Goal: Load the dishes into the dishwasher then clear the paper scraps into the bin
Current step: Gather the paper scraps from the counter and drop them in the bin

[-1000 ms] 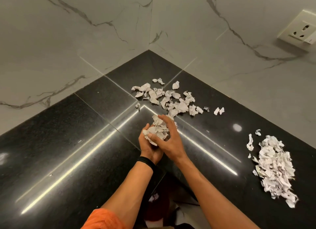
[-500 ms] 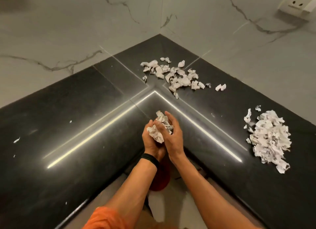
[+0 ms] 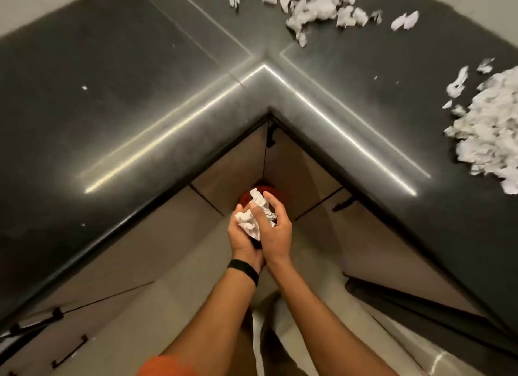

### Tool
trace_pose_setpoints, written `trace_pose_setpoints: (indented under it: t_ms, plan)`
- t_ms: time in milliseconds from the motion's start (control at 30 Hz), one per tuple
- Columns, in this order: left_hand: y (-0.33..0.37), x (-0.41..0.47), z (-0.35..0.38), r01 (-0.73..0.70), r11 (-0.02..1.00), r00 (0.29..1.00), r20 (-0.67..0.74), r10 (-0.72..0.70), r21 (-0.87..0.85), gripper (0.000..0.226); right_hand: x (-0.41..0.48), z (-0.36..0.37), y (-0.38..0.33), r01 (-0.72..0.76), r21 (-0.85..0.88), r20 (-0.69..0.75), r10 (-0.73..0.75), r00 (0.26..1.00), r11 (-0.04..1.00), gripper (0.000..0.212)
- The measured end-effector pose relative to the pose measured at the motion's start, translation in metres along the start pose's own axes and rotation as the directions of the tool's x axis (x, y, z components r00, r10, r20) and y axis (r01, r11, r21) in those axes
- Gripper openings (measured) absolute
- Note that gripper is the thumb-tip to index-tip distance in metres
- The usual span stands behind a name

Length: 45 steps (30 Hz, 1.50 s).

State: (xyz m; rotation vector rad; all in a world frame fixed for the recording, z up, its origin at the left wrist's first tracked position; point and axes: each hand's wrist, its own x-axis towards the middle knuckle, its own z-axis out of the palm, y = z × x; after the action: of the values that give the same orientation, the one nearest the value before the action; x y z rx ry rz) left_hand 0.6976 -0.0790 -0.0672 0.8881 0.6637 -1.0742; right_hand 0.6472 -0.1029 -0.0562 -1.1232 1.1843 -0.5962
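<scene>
The crumpled wad of white torn paper scraps (image 3: 248,224) sits cupped between both hands, below the counter's edge and right above the round red bin (image 3: 244,199), which stands on the floor in the inner corner. The left grip (image 3: 241,239) cradles the wad from beneath, fingers curled up. The right grip (image 3: 276,232) closes over it from 3 o'clock, fingers loosely bent round the paper. The wad looks featherlight, soft and loose, so stray bits could flutter off; a two-handed scoop from underneath probably suits it best. On the glossy black stone counter (image 3: 140,95), a loose white scrap heap (image 3: 487,129) lies at 3 o'clock and a second scattered heap (image 3: 314,2) at 1 o'clock.
</scene>
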Motion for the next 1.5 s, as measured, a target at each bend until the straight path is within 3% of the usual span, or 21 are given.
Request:
trace_pose_setpoints:
  t_ms: [133,200,367,500,567,667,900,1233,1500]
  plan:
    - [-0.026,0.083,-0.039,-0.015,0.997,0.998,-0.066,0.020,0.080,0.044,0.049,0.008,0.084,-0.138,0.093,-0.055,0.143,0.988,0.986,0.036]
    - [-0.039,0.127,-0.060,-0.020,0.995,0.995,-0.098,0.029,0.094,0.044,0.074,0.013,0.128,-0.214,0.122,-0.100,0.227,0.969,0.969,0.041]
    - [-0.070,0.234,-0.114,-0.023,0.996,1.000,-0.002,0.023,0.083,0.044,0.136,0.021,0.231,-0.194,0.156,-0.098,0.210,0.973,0.969,0.035]
    - [-0.079,0.291,-0.134,-0.023,0.991,0.996,0.085,0.012,0.132,0.060,0.174,0.024,0.278,-0.232,0.216,-0.128,0.264,0.956,0.948,0.027]
    - [-0.082,0.306,-0.137,-0.007,0.989,0.995,0.103,-0.008,0.148,0.056,0.185,0.028,0.294,-0.240,0.244,-0.144,0.280,0.949,0.939,0.020]
    - [-0.083,0.321,-0.138,0.012,0.991,0.995,0.094,-0.024,0.134,0.052,0.193,0.033,0.304,-0.245,0.300,-0.159,0.302,0.940,0.922,0.008]
    - [-0.083,0.335,-0.139,0.027,0.989,0.998,0.050,-0.035,0.147,0.062,0.199,0.030,0.304,-0.310,0.434,-0.157,0.410,0.899,0.846,0.013]
    - [-0.080,0.327,-0.137,-0.011,0.974,0.999,0.041,0.002,0.228,0.060,0.201,0.033,0.305,-0.365,0.379,-0.163,0.450,0.878,0.850,0.005]
    - [-0.067,0.263,-0.112,0.016,0.982,1.000,-0.013,-0.014,0.186,0.058,0.161,0.024,0.245,-0.305,0.218,-0.183,0.346,0.920,0.927,0.008]
